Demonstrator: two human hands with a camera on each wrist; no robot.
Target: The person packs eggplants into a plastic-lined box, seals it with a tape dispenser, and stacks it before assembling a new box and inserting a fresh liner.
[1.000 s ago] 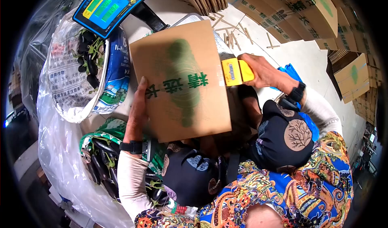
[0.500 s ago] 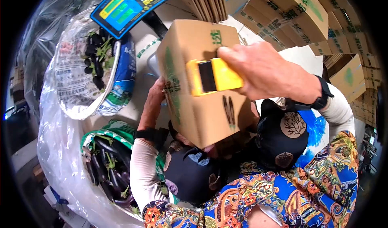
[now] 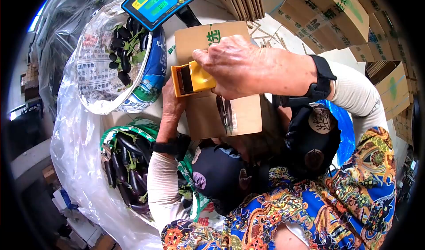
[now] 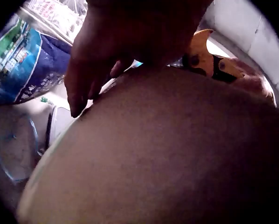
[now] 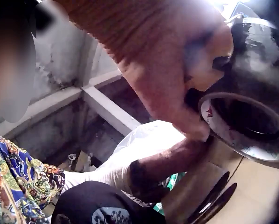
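Note:
My right hand [image 3: 239, 68] grips a yellow tape dispenser [image 3: 204, 78] over the left part of a brown cardboard box [image 3: 241, 117]. A large roll of tape [image 5: 260, 51] shows on the dispenser in the right wrist view. The dispenser's front end lies at the box's left edge, close to my left hand [image 3: 172, 100]. That hand holds the box's left side, its fingers [image 4: 79, 93] bent over the edge in the left wrist view. Green characters and two dark oval slots mark the upturned face of the box. The dispenser partly hides the left fingers in the head view.
A lined basket [image 3: 95, 73] of eggplants stands at left, with a sack of eggplants [image 3: 128, 166] nearer me. A scale display [image 3: 161, 2] rises behind the box. Folded cardboard [image 3: 241, 2] stands at the back, and stacked boxes [image 3: 325, 17] at the right.
The box has been turned so another face is up. My right hand has carried the tape dispenser from the box's right edge across to its left edge. The left hand stays at the left side.

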